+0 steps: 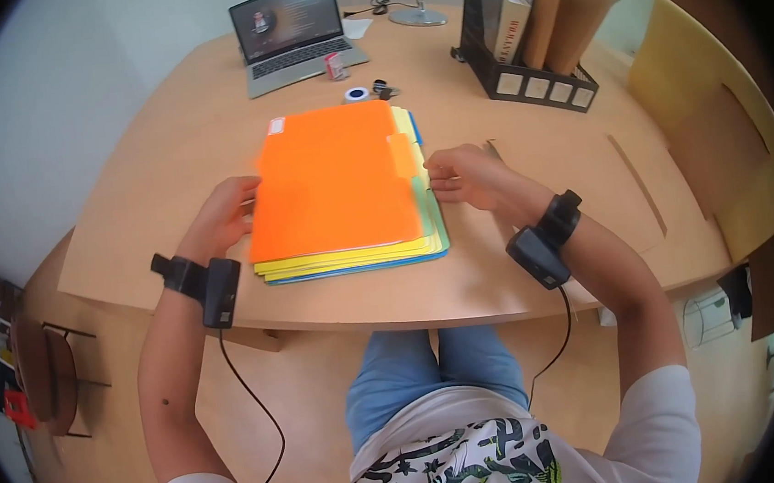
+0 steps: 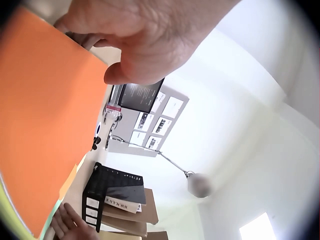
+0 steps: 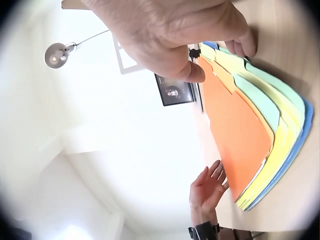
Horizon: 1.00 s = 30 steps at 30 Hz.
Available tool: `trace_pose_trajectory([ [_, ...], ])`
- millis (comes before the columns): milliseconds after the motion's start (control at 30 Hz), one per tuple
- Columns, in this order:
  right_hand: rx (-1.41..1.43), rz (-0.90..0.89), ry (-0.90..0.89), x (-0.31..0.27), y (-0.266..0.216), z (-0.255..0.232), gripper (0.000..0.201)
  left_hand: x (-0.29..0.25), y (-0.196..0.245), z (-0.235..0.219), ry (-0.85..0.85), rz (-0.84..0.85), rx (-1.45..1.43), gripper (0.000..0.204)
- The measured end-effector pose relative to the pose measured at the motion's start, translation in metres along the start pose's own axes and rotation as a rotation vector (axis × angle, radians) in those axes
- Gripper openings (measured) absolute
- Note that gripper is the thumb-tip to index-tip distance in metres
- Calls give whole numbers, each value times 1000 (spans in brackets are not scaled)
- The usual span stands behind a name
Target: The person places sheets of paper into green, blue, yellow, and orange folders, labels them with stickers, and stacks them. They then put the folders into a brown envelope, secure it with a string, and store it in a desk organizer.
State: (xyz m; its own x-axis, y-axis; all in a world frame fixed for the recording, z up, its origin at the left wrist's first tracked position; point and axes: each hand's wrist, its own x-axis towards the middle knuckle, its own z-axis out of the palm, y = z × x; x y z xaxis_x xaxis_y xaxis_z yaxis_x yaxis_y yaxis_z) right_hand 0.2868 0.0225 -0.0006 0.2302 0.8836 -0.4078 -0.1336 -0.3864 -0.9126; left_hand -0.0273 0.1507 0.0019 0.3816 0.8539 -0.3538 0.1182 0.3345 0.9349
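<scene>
A stack of folders, the top one orange (image 1: 331,182) (image 2: 45,120) (image 3: 235,135), lies on the table with yellow, green and blue ones beneath. My left hand (image 1: 230,211) (image 2: 145,40) (image 3: 206,192) is at the stack's left edge, its fingers loosely bent against the side. At the right edge, near the tabs, is my right hand (image 1: 471,176) (image 2: 72,222) (image 3: 175,35), fingers relaxed and thumb apart. Neither hand is wrapped round the folders; exact fingertip contact is partly hidden.
Behind the stack stand an open laptop (image 1: 295,33), a small red-and-white item (image 1: 335,67) and a round white-and-blue object (image 1: 356,95). A black file organizer (image 1: 534,86) stands at back right, near a lamp base (image 1: 418,18). A flat brown folder (image 1: 585,187) lies at right.
</scene>
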Motion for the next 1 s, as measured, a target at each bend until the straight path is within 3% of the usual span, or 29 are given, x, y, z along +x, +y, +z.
trace_pose_trajectory([
  [133,-84,20,79,4,3,9,14,7,0,3,10,-96,99,24],
  [233,-38,65,82,5,6,4,18,9,-10,11,-136,-95,-189,29],
  [333,-31,-6,35,0,17,7,24,3,-27,30,-172,-201,-333,35],
  [433,38,51,-8,-8,17,-1,33,-11,-41,37,-243,122,-357,42],
  [533,30,-213,-38,-28,12,-1,40,-41,-20,52,-210,482,-225,46],
  [667,157,-711,-38,-43,-14,10,42,-49,13,56,-169,899,-103,47],
  [733,145,-936,-24,-38,-19,9,44,-48,22,62,-108,960,-44,48],
  [867,108,-978,-14,-25,-4,0,48,-30,15,64,-83,1011,-7,50],
  [1000,99,-938,-65,-30,0,0,54,-30,17,60,-158,861,-96,44],
])
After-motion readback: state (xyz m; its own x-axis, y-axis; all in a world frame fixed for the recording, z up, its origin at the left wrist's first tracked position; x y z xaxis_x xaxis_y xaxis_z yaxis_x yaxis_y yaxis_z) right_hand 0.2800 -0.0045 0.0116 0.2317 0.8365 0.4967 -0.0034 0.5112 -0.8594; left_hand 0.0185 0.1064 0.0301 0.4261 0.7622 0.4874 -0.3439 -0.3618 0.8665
